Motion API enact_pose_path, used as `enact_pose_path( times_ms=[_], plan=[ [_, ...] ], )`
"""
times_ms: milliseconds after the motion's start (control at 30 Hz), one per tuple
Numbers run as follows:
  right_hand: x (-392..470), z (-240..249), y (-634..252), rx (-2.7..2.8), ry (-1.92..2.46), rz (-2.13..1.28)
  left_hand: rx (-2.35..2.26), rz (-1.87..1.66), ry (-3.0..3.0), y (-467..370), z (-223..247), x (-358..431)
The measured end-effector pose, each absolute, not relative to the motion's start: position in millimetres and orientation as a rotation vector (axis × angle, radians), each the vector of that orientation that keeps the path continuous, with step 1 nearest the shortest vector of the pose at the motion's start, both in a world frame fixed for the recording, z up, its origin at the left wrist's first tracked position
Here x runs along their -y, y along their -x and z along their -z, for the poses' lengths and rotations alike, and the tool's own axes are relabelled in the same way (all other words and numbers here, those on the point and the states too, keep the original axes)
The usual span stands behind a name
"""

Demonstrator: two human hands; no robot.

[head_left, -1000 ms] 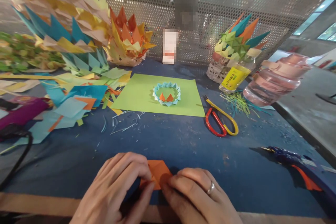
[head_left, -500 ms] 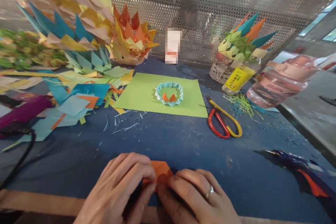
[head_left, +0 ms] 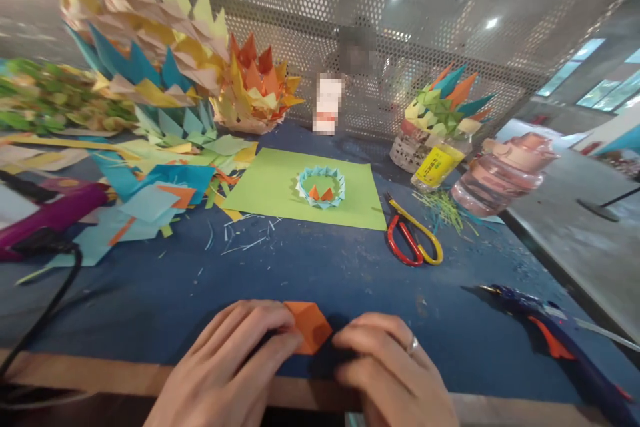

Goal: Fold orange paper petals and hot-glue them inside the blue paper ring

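Close to the table's front edge, a small folded piece of orange paper lies with creases across it. My left hand pinches its left side between thumb and fingers. Just right of the paper is my right hand, with a ring on one finger. Its fingers are bent, with a gap between thumb and forefinger, and it holds nothing. Farther back on a green sheet stands a ring of folded light-blue paper pieces, with two orange points at its front.
Red-and-yellow scissors lie right of the sheet. A blue glue gun rests at right, a purple tool with a cable at left. Paper scraps, folded-paper models, a yellow-labelled bottle and a pink bottle stand around.
My right hand has let go of the orange paper and moved slightly right. More of the paper shows now. The left hand keeps its hold, and the view has shifted a little.
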State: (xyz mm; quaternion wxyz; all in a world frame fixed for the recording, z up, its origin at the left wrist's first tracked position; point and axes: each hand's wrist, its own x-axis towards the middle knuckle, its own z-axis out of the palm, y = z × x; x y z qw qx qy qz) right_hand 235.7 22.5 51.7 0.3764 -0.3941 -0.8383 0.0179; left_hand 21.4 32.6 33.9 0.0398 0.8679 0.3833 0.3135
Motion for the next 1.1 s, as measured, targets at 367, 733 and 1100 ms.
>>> enact_pose_path(
  times_ms=[367, 733, 1100],
  plan=[
    [-49, -84, -230, 2.472, 1.052, -0.154, -1.118, -0.996, -2.915, -10, -26, -22],
    [-34, -88, -214, 2.433, 1.165, -0.533, -0.959, -0.967, -3.031, 4, -24, -15],
    [-43, -101, -203, 2.331, 1.448, -0.796, -0.882, -1.010, -3.120, 6, -22, -22]
  ],
)
